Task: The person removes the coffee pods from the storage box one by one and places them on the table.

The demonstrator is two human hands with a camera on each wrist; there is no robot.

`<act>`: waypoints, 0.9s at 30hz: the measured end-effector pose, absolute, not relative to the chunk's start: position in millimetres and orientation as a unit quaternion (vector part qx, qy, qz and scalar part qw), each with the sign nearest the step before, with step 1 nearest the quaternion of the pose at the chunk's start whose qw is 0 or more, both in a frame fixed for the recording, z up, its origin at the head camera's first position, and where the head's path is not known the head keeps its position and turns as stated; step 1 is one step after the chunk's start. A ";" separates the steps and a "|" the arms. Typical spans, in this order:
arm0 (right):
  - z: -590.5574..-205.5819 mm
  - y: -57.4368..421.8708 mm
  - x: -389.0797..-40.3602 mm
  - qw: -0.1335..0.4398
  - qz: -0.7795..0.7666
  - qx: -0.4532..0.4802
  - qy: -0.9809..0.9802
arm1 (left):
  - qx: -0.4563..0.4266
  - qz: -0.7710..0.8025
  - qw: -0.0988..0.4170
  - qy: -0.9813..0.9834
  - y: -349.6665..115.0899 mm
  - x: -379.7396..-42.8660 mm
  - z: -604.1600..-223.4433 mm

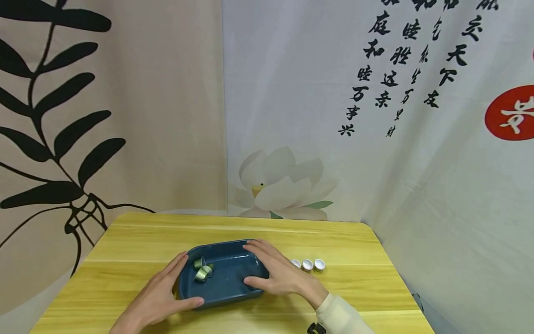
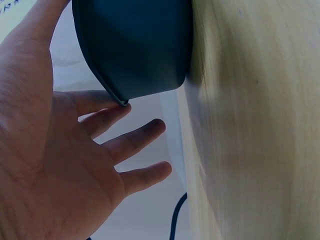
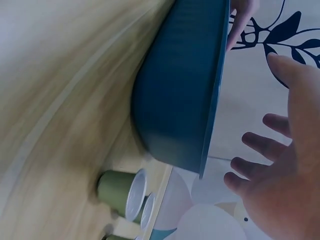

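Note:
A dark blue rectangular tray [image 1: 229,299] with rounded corners sits on the wooden table. Small shiny green capsules [image 1: 201,274] lie tipped over in its left end. My left hand [image 1: 160,294] spans that end, its thumb along the near rim and fingertips at the far left corner; in the left wrist view a finger [image 2: 117,114] touches the rim's corner. Over the right end is my right hand [image 1: 279,271], fingers spread and fairly straight. The right wrist view shows it apart from the tray wall [image 3: 175,95], holding nothing.
Right of the tray, partly behind my right hand, several green capsules [image 3: 120,192] stand in a row with pale tops [image 1: 308,265]. The wooden table [image 1: 354,297] has a far edge close to hanging cloths [image 1: 292,116]. A dark cable [image 2: 176,215] hangs beyond the table edge.

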State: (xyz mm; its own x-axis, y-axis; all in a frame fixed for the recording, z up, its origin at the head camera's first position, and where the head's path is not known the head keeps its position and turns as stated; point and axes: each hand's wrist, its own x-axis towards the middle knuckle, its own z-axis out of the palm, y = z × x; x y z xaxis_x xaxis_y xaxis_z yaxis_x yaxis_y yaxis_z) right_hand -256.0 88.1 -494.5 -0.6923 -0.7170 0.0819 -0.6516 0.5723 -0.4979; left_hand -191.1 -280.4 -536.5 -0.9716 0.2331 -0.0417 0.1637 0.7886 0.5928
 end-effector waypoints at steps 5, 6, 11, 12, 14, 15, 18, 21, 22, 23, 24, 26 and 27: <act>-492.9 73.7 -260.4 0.068 -0.238 -0.406 0.880 | 0.104 0.300 0.048 0.947 -279.9 -191.9 -536.3; -492.8 70.8 -260.9 0.068 -0.235 -0.408 0.880 | 0.104 0.298 0.047 0.948 -280.0 -192.1 -536.1; -493.7 56.4 -264.1 0.075 -0.218 -0.420 0.878 | 0.107 0.299 0.047 0.947 -280.6 -191.2 -536.0; -494.5 53.8 -265.0 0.076 -0.213 -0.423 0.877 | 0.107 0.299 0.047 0.947 -280.7 -191.1 -536.2; -495.4 48.8 -266.7 0.075 -0.205 -0.431 0.876 | 0.108 0.298 0.045 0.947 -280.8 -191.4 -536.3; -496.1 46.3 -267.8 0.073 -0.199 -0.435 0.875 | 0.109 0.297 0.044 0.948 -280.8 -191.5 -536.4; -499.0 39.4 -270.7 0.072 -0.185 -0.444 0.874 | 0.110 0.297 0.044 0.948 -280.9 -191.6 -536.9; -501.7 32.4 -272.7 0.082 -0.175 -0.445 0.874 | 0.110 0.301 0.049 0.946 -281.1 -191.7 -537.5; -502.7 30.2 -273.3 0.088 -0.173 -0.443 0.875 | 0.110 0.303 0.051 0.945 -281.2 -191.7 -537.7; -503.6 28.0 -273.9 0.093 -0.170 -0.442 0.876 | 0.110 0.304 0.053 0.945 -281.2 -191.8 -537.8; -504.4 25.7 -274.4 0.097 -0.166 -0.442 0.876 | 0.110 0.306 0.054 0.944 -281.3 -191.9 -538.0; -506.0 21.2 -275.6 0.106 -0.160 -0.443 0.876 | 0.111 0.308 0.055 0.943 -281.3 -192.1 -538.1; -506.7 18.9 -276.2 0.109 -0.159 -0.445 0.875 | 0.111 0.308 0.054 0.943 -281.4 -192.3 -538.1</act>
